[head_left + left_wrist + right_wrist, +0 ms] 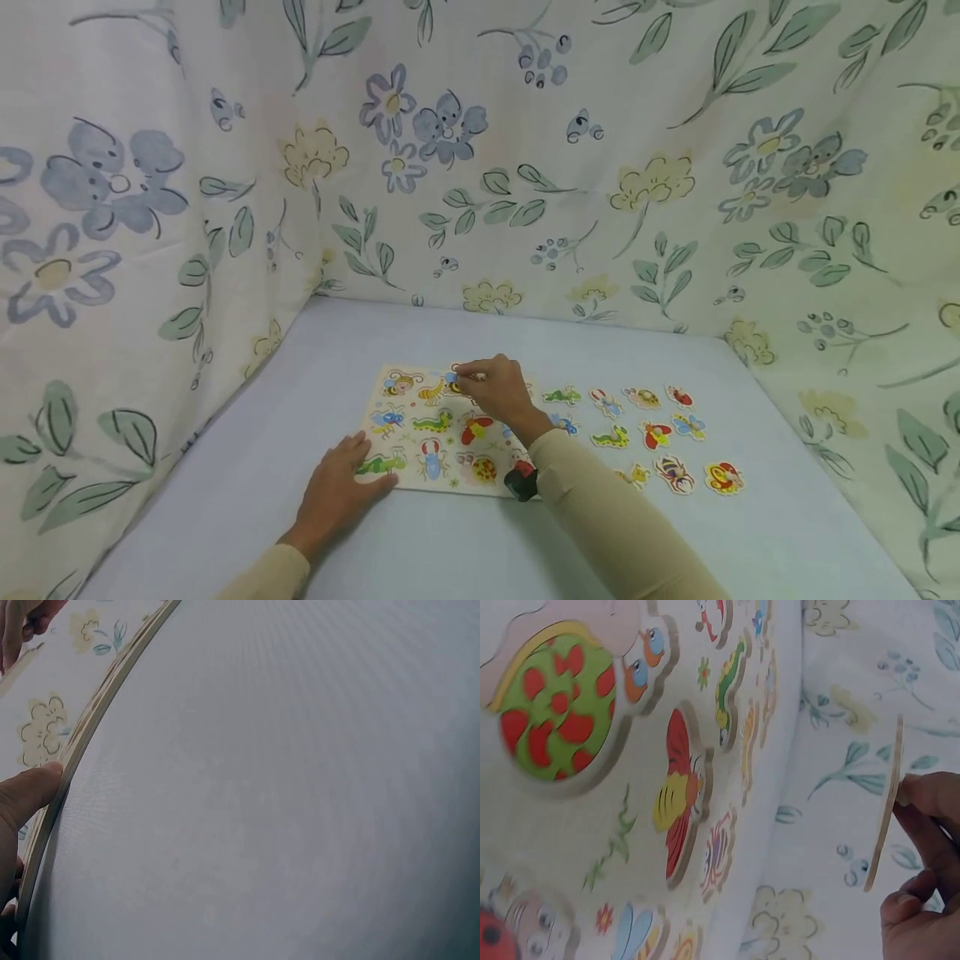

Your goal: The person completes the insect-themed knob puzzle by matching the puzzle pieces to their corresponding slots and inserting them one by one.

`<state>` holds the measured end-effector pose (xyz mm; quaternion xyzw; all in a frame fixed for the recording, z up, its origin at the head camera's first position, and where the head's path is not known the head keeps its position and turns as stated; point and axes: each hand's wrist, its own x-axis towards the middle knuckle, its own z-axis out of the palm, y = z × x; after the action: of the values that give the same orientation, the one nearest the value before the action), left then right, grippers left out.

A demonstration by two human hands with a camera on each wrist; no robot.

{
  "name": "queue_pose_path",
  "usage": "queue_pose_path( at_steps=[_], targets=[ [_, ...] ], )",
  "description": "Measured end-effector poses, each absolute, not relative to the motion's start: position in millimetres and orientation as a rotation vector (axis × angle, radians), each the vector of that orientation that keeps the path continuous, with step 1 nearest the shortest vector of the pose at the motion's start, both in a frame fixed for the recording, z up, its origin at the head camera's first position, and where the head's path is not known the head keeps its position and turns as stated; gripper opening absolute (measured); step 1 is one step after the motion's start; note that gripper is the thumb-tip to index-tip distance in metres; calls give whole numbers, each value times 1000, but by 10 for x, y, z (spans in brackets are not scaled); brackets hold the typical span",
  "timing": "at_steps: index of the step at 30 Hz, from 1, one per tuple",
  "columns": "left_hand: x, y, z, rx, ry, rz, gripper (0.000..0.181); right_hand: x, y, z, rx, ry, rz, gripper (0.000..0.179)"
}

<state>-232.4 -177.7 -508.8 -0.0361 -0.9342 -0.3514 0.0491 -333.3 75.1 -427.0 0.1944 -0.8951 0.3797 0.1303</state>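
A pale wooden puzzle board (375,402) printed with insects lies flat on the table. My left hand (341,483) rests at its near left corner, fingers along the left side; in the left wrist view the thumb (34,787) touches the board's edge. Over the far row of the board, my right hand (495,392) pinches a puzzle piece between thumb and fingers. From the right wrist this thin wooden piece (887,802) appears edge on, raised above the board, its picture turned away. A red winged beetle (676,795) and a green caterpillar (730,690) show in outlined recesses.
Right of the board several loose insect pieces lie spread in rows, among them a spider (675,475), a snail (723,477) and a ladybird (679,396). Floral cloth (487,225) walls the table at the back and both sides. The right forearm crosses the board's right part.
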Motion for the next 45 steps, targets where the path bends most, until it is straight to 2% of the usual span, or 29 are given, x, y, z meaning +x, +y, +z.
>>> queue_pose_path(
  at_steps=[16, 31, 45],
  targets=[
    [-2335, -1760, -5098, -121, -2869, -997, 84, -3568, 273, -4422, 598, -2561, 1214, 13],
    [-2331, -1741, -5088, -111, -2936, -971, 88, -3727, -31, -4530, 498, -2610, 1386, 15],
    [-2346, -1748, -5096, -132, -2940, -952, 89, -3826, -258, -4724, 411, -2682, 1199, 12]
  ],
)
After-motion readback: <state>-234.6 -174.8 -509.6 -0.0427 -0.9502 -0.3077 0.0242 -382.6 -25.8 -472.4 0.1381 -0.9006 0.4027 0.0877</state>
